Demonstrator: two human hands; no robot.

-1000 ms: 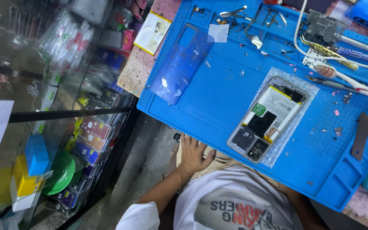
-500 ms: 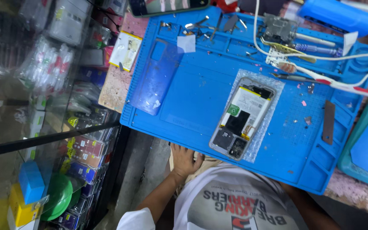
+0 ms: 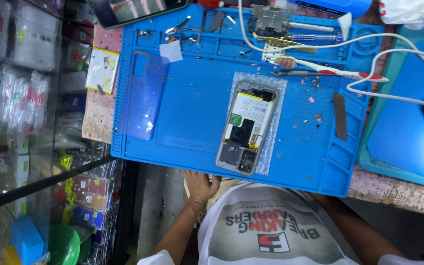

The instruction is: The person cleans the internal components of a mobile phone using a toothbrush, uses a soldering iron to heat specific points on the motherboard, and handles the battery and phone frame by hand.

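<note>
On the blue mat (image 3: 192, 113) lies the opened phone (image 3: 246, 128), battery showing. Left hand (image 3: 199, 185) rests open below the bench (image 3: 393, 189) edge; right hand is hidden. Better to steady the phone first with both hands.

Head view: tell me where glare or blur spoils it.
Head view: even, soft light; the blue repair mat and opened phone are sharp. The glass display case at left is hazy with reflections. Slight sheen on the blue phone back cover. The left hand is in mild shade.
</note>
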